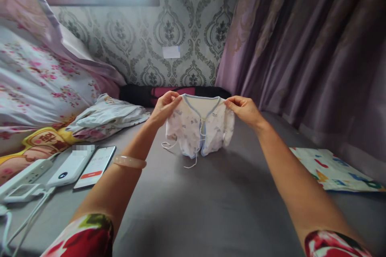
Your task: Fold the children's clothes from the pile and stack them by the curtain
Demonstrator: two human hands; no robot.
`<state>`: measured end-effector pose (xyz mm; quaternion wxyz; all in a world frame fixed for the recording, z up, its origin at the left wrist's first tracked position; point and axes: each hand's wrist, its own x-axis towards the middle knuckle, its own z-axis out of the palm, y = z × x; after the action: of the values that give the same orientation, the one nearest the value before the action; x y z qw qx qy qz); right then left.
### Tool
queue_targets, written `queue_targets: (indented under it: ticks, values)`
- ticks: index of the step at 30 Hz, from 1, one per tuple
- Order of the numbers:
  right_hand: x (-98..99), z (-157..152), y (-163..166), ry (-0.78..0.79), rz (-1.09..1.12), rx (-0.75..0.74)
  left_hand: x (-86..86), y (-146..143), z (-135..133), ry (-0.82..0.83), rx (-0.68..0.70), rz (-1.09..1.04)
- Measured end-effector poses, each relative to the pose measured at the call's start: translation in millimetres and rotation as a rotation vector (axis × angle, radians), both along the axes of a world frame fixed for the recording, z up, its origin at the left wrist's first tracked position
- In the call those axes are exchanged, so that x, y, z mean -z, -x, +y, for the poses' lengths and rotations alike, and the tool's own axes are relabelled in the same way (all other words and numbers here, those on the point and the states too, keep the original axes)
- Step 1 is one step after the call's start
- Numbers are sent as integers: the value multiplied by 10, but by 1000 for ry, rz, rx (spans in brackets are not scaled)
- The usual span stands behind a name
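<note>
A small white baby shirt [199,126] with pale blue trim and thin tie strings hangs in the air above the grey bed sheet [211,192]. My left hand [165,106] pinches its left shoulder. My right hand [243,109] pinches its right shoulder. Both arms are stretched out in front of me, and the shirt's lower hem and strings touch or nearly touch the sheet. A pale bangle [129,162] sits on my left forearm.
Folded pale clothes [110,117] lie at the left beside a floral quilt [33,88]. A phone [95,167], a white power bank [70,165] and a power strip [25,175] with cables lie at the near left. A patterned cloth [331,168] lies right. Purple curtains [316,48] hang right.
</note>
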<state>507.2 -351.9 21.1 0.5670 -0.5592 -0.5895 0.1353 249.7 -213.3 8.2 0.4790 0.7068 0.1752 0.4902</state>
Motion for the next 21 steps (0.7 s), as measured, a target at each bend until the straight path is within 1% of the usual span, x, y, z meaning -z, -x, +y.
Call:
queue_targets:
  ticks: [3, 7, 9, 11, 14, 17, 19, 21]
  values:
    - [55, 54, 13, -70, -71, 84, 33, -8, -7, -76, -76, 18]
    - [92, 73, 51, -145, -213, 224, 28, -6, -48, -170, -160, 53]
    - [107, 46, 101, -223, -310, 330, 18, 10, -85, -268, -265, 86]
    - [125, -17, 164, -306, -417, 419, 3, 50, -143, -400, -389, 119]
    - [136, -189, 261, -353, -569, 489, -42, 175, -278, -610, -535, 170]
    - [56, -446, 369, -328, -650, 494, -155, 377, -473, -758, -622, 231]
    - [-77, -652, 457, -316, -653, 457, -290, 537, -638, -822, -639, 243]
    - [-261, -862, 552, -310, -629, 405, -466, 697, -817, -875, -634, 223]
